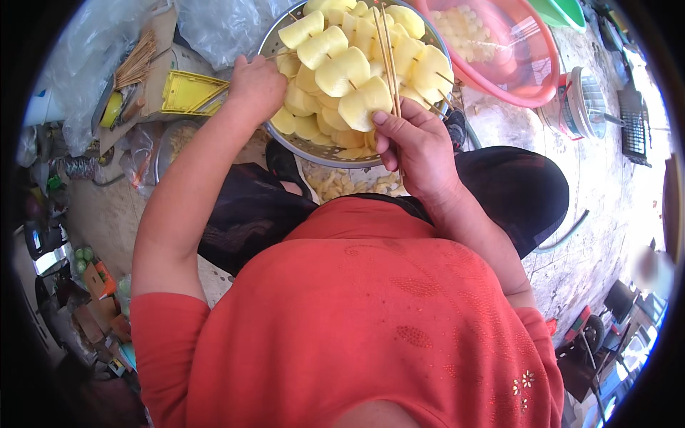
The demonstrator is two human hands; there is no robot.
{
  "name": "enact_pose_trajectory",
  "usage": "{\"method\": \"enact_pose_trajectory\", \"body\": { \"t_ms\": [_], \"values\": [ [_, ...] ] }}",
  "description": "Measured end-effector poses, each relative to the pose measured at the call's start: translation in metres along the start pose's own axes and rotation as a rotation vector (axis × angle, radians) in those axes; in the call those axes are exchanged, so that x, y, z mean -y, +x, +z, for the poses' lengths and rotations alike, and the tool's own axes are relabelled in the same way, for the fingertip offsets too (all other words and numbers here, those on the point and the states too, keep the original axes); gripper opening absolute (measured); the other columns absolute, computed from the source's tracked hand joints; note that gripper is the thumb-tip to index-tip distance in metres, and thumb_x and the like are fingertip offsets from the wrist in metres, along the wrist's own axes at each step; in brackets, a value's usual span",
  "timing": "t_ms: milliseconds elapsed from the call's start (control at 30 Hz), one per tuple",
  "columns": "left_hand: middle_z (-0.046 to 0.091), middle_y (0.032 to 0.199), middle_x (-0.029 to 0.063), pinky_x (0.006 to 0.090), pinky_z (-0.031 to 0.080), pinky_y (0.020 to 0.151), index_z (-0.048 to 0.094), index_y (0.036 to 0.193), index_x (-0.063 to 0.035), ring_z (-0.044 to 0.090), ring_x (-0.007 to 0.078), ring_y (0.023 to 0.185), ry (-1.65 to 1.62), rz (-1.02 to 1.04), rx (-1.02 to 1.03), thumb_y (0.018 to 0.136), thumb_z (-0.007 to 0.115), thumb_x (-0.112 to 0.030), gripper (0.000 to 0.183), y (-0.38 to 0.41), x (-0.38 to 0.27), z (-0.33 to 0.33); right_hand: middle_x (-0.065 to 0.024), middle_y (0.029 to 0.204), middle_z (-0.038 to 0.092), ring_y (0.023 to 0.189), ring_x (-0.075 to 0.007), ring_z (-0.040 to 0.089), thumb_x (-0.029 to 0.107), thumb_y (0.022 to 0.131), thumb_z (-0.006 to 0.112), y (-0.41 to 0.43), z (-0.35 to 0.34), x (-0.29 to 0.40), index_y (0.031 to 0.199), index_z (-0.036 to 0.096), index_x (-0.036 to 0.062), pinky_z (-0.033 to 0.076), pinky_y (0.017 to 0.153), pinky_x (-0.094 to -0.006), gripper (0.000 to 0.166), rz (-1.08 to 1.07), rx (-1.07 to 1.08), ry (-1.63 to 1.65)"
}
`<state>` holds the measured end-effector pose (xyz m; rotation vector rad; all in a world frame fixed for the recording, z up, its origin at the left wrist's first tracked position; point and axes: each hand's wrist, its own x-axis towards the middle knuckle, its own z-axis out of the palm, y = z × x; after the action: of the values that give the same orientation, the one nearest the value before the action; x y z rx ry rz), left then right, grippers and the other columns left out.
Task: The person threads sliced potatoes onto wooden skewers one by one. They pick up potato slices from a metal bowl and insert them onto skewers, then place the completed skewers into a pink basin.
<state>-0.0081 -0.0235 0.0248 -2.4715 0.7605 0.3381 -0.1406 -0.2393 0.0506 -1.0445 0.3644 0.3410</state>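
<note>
Before me stands a perforated metal colander [326, 156], heaped with pale yellow potato slices [307, 127], some threaded on sticks. My right hand [420, 142] is closed around a few bare bamboo skewers [389, 59] that point away from me over the heap. Its thumb tip meets the lowest slice of a potato skewer [342, 72], which lies slantwise across the top. My left hand [257, 88] is curled at the colander's left rim, beside a thin stick [282, 54] and some slices. Its fingertips are hidden, so its hold is unclear.
A pink plastic basin [535, 96] with pale pieces inside stands at the right, near a white bucket [580, 101]. To the left are a yellow plastic tray [190, 92], a bundle of skewers [136, 61] and clear plastic bags [225, 32]. Peelings [342, 184] lie between my feet.
</note>
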Motion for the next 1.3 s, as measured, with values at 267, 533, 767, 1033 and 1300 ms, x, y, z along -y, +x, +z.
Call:
{"method": "enact_pose_trajectory", "body": {
  "t_ms": [267,533,767,1033,1300],
  "values": [
    [0.056,0.101,0.0143,0.0429,0.049,0.075,0.062,0.093,-0.0064,0.06,0.0312,0.088,-0.335,-0.169,-0.067,0.076,0.059,-0.015,0.019,-0.015,0.008,0.008,-0.0018,0.062,0.055,0.042,-0.0069,0.045,0.014,0.086,0.06,-0.008,-0.001,0.005,0.088,0.056,0.0027,0.035,0.04,-0.0189,0.012,-0.007,0.047,-0.009],
    [0.061,0.094,0.013,0.0358,0.052,0.071,0.059,0.098,-0.0035,0.062,0.0257,0.076,-1.037,-0.485,-0.042,0.068,0.069,-0.005,0.031,-0.014,0.035,0.034,-0.0014,0.062,0.055,0.044,-0.0064,0.045,0.014,0.087,0.06,-0.012,0.0,0.004,0.089,0.056,0.0024,0.035,0.04,-0.0185,0.013,0.017,0.084,-0.041],
    [0.062,0.094,0.0097,0.0277,0.053,0.065,0.056,0.099,-0.0001,0.062,0.0196,0.078,-1.992,-0.642,-0.246,0.077,0.064,0.0,0.023,-0.03,0.044,0.027,0.0003,0.062,0.054,0.045,-0.0053,0.045,0.015,0.087,0.059,-0.015,0.005,-0.001,0.094,0.058,0.0024,0.037,0.042,-0.0183,0.015,0.079,0.167,-0.114],
    [0.06,0.095,0.0126,0.0359,0.054,0.072,0.053,0.102,-0.0002,0.062,0.0244,0.083,-2.404,-0.558,-0.567,0.081,0.055,0.0,0.021,-0.035,0.044,0.029,0.0008,0.062,0.053,0.045,-0.0055,0.045,0.014,0.087,0.059,-0.01,0.004,-0.012,0.092,0.057,0.0029,0.037,0.042,-0.0187,0.013,0.125,0.217,-0.25],
    [0.059,0.095,0.0127,0.0363,0.055,0.07,0.054,0.101,-0.0006,0.061,0.0247,0.083,-2.448,-0.571,-0.663,0.081,0.056,-0.001,0.02,-0.037,0.049,0.025,0.0006,0.058,0.052,0.041,-0.0052,0.043,0.014,0.087,0.06,-0.006,0.006,-0.02,0.092,0.057,0.0039,0.034,0.038,-0.0175,0.011,0.132,0.18,-0.254]
  ]
}}
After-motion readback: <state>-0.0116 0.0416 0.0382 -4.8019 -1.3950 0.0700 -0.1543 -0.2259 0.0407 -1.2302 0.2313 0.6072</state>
